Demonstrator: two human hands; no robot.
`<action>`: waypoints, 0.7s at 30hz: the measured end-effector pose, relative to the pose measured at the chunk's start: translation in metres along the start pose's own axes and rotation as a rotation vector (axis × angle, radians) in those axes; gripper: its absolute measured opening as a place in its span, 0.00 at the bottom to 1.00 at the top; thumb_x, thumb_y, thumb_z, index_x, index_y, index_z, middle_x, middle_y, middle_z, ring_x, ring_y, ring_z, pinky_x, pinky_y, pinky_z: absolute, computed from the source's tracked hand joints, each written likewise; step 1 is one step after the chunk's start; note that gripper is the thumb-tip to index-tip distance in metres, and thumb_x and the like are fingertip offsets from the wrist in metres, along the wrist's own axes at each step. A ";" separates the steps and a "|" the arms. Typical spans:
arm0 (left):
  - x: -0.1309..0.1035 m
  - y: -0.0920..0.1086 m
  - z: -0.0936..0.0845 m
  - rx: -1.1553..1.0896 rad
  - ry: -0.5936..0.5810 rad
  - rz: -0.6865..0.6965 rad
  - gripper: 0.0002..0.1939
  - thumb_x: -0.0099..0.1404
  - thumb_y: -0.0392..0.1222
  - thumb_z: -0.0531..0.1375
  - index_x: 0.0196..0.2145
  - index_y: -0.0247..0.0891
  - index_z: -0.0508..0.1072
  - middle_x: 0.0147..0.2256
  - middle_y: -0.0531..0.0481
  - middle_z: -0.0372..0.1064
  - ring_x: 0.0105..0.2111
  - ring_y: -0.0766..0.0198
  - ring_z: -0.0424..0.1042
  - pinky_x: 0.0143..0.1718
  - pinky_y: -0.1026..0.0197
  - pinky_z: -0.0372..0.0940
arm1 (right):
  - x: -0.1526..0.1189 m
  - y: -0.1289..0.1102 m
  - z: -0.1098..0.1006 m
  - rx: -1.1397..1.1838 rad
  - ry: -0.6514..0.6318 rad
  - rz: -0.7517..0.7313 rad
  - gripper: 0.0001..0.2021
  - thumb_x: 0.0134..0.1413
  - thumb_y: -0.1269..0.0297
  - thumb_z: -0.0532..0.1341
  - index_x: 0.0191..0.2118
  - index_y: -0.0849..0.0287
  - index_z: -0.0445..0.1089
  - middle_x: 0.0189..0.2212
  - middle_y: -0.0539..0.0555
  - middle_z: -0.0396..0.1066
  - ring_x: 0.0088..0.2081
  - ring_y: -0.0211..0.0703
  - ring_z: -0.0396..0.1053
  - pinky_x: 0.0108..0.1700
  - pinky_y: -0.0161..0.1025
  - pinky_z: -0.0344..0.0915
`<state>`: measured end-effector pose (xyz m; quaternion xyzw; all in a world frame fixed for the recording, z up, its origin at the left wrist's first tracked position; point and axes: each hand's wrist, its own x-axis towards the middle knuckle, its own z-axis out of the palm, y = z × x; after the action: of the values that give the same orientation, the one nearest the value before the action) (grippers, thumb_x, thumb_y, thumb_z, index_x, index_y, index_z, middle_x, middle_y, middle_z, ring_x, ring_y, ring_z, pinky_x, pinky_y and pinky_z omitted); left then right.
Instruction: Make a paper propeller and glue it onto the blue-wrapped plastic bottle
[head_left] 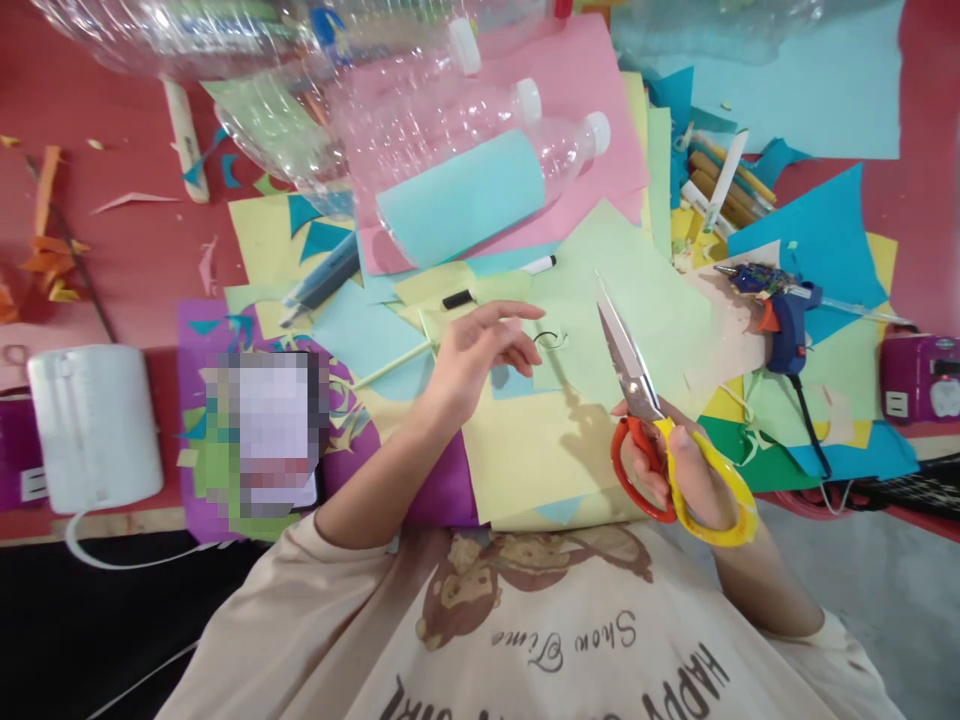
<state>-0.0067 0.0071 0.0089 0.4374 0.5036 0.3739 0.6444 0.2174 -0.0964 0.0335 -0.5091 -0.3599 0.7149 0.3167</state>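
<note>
Your printed shirt (525, 600) sits nearest; scissors (642, 392) ride in your right hand (694, 465).
Your thumb and fingers wrap the handle loops (739, 522), probably to control the blades (624, 345), which point away from you above pale green paper (667, 270), long axis leaning left. Your left hand's (476, 355) fingers are loosely spread, seemingly holding nothing.

Your cream top (525, 590) bears brown cartoon figures (461, 595) and dark lettering (626, 627), "Show Time" in script, "HAPPY" in capitals; your sleeves (300, 600) are plain, ending near the elbows.
</note>
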 end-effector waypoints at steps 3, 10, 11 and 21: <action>-0.002 -0.005 0.001 0.555 0.027 0.252 0.13 0.60 0.44 0.58 0.40 0.36 0.73 0.36 0.45 0.73 0.37 0.59 0.72 0.43 0.54 0.67 | 0.000 0.000 0.000 0.024 -0.007 -0.009 0.21 0.61 0.42 0.50 0.48 0.54 0.62 0.18 0.42 0.54 0.13 0.30 0.47 0.11 0.27 0.53; -0.001 -0.017 0.003 1.171 -0.042 0.309 0.16 0.56 0.42 0.63 0.42 0.37 0.69 0.51 0.40 0.63 0.52 0.48 0.61 0.52 0.46 0.59 | -0.001 -0.002 0.002 0.061 -0.021 -0.008 0.22 0.61 0.42 0.51 0.48 0.53 0.63 0.19 0.42 0.55 0.13 0.29 0.48 0.12 0.26 0.54; -0.001 -0.017 0.003 1.152 -0.040 0.300 0.14 0.55 0.41 0.64 0.40 0.38 0.69 0.50 0.40 0.63 0.52 0.48 0.61 0.51 0.46 0.59 | 0.000 -0.003 0.002 0.066 -0.020 -0.002 0.22 0.60 0.41 0.51 0.48 0.53 0.63 0.19 0.42 0.55 0.13 0.28 0.48 0.11 0.26 0.53; 0.001 -0.007 0.002 0.344 -0.085 0.033 0.11 0.54 0.47 0.61 0.29 0.37 0.68 0.26 0.53 0.67 0.26 0.68 0.65 0.29 0.63 0.62 | 0.002 0.004 0.000 0.090 -0.030 -0.016 0.28 0.56 0.35 0.49 0.50 0.54 0.61 0.21 0.44 0.57 0.13 0.29 0.48 0.12 0.29 0.50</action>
<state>-0.0045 0.0056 0.0026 0.5648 0.5250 0.2741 0.5747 0.2166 -0.0969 0.0292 -0.4806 -0.3362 0.7353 0.3396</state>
